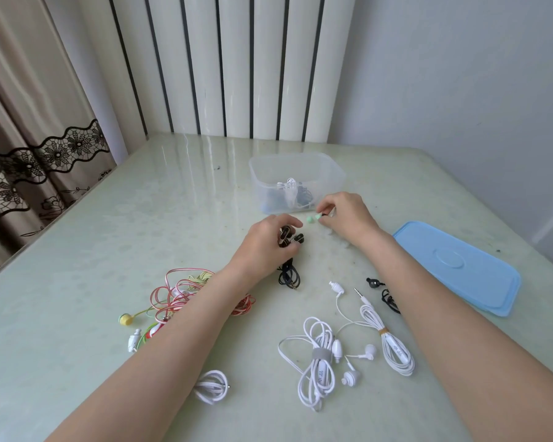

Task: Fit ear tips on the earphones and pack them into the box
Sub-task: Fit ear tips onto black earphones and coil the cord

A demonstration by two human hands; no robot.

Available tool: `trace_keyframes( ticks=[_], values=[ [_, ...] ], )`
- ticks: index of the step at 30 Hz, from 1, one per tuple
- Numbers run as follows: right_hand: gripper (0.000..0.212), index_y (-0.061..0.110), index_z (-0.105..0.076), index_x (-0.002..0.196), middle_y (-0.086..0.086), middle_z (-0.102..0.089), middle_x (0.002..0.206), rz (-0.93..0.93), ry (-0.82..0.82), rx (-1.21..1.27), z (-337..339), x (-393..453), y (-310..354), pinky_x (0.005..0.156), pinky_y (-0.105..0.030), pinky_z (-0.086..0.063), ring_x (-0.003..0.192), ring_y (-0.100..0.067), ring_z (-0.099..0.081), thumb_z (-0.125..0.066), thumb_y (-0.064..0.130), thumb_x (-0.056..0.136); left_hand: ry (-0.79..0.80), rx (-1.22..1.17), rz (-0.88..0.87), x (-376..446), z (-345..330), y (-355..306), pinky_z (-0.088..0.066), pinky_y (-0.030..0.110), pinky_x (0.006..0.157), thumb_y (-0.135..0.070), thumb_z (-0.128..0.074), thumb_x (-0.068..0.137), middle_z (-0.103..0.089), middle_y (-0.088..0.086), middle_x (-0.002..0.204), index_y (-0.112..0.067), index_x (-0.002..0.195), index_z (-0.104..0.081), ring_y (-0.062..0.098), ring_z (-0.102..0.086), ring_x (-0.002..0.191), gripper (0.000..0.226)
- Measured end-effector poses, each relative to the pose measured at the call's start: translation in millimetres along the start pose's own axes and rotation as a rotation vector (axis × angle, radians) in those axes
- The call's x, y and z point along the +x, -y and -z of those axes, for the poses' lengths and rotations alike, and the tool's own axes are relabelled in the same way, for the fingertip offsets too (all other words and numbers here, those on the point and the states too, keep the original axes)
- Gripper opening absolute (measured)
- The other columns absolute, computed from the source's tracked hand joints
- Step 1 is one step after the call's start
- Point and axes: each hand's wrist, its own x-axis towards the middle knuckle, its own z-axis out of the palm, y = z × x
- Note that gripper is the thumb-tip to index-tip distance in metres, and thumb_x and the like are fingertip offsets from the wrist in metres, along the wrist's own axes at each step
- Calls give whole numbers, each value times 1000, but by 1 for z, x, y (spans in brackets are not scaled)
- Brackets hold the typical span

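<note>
On the pale green glossy surface (141,218), the left hand (265,240) grips a bundled black wired earphone (289,237), its cable trailing nearer (288,275). The right hand (345,218) pinches a small mint-green ear tip (313,217) just right of the left hand's fingertips. Just beyond both hands stands a clear plastic box (332,173) holding white earphones (291,189). A light blue plastic lid (460,266) lies to the right. Nearer lie 2 bundled white earphone sets (320,368) (393,339), a small white coiled cable (211,386), a red and yellow-green cable tangle (186,291) at left, and another black earphone (383,291).
</note>
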Motion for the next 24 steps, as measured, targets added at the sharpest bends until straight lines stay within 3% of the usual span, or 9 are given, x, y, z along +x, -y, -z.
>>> trace_keyframes(
  ticks=[3,5,7,10,13,16,19,21,24],
  values=[
    [15,9,-69,86,-4,-63,74,-98,28,132,2,0,-4,35,-11,-41,42,1,-56,-60,-1,79,100,110,-46,1,-5,1,-35,21,85,-16,-59,83,-57,8,110,-18,116,-59,21,-47,100,33],
    [21,3,-71,90,-9,-65,80,-83,-18,103,4,1,-8,44,1,-37,51,-3,-54,-56,-6,79,138,176,-46,1,-9,1,-33,24,91,-18,-59,83,-55,7,109,-19,115,-59,24,-44,103,32],
    [25,4,-72,92,-6,-63,80,-56,-85,76,7,0,-7,51,5,-32,60,-7,-49,-53,-6,79,113,199,-51,1,-11,1,-32,21,87,-18,-59,83,-57,7,104,-16,106,-62,23,-42,97,24],
    [22,9,-72,89,0,-61,79,-11,-123,134,11,-5,-1,53,4,-32,53,4,-47,-56,-3,79,60,108,-63,2,-7,1,-37,18,80,-16,-63,80,-63,4,95,-16,91,-63,16,-49,91,12],
    [20,15,-71,78,-1,-63,75,-20,-88,353,6,-21,9,57,-2,-38,55,5,-53,-60,-2,76,4,-182,6,3,0,-4,-38,6,69,-7,-64,78,-61,-6,81,-21,79,-58,-9,-51,70,15],
    [21,16,-67,74,-5,-65,77,-67,18,796,0,-41,17,66,-16,-49,68,-14,-58,-63,-5,77,-38,-402,85,3,3,-9,-42,7,65,-3,-64,79,-62,-6,77,-22,77,-58,-1,-55,70,19],
    [15,9,-67,78,-3,-67,74,-80,53,1137,-2,-51,22,67,-16,-51,70,-11,-63,-62,-5,79,-55,-570,114,1,4,-12,-45,7,61,-1,-62,82,-64,-1,75,-10,92,-59,0,-60,64,14],
    [15,7,-66,79,1,-69,71,-84,64,1247,-4,-53,24,69,-15,-52,68,-8,-65,-60,-6,81,-79,-633,117,1,6,-11,-44,6,61,-1,-61,83,-66,-1,74,-7,100,-59,-4,-60,60,18],
    [16,5,-65,83,2,-71,68,-114,77,1319,-7,-53,24,72,-14,-53,68,-7,-67,-58,-9,80,-84,-645,136,2,7,-8,-45,7,64,-4,-60,84,-69,-8,68,-12,93,-62,-3,-61,63,12]
  ],
)
